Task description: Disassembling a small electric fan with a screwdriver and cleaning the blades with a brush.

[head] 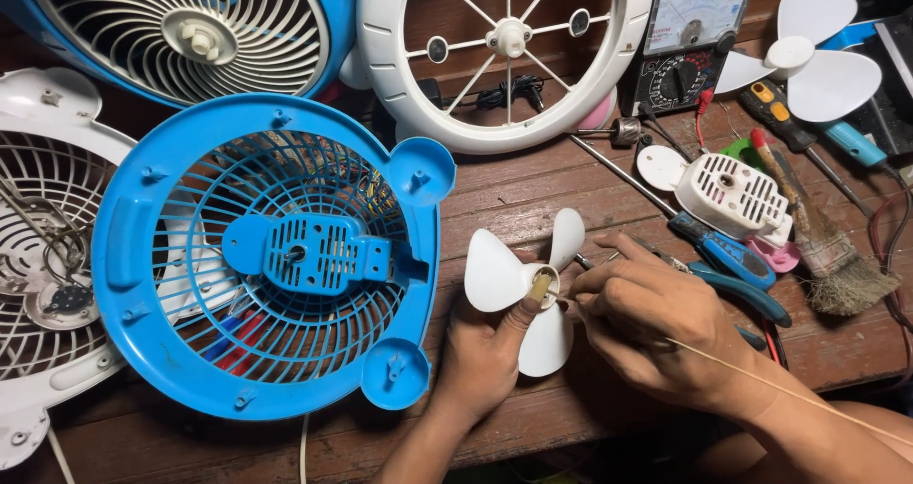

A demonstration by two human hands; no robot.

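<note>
Left hand (485,351) clenched on white blade (525,289), hub facing up-right; right hand (647,327) pinches thin stick (761,377), tip at hub, axis running lower-right.

Left hand (485,351) fingers curled gripping, right hand (647,322) fingers pinched, wrists close together

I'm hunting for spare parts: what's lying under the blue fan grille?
Through the slots of the blue fan grille show coloured wires near the top and red and blue handles at lower left. Its solid centre housing hides whatever lies beneath it. A white grille tucks under its left edge.
</note>
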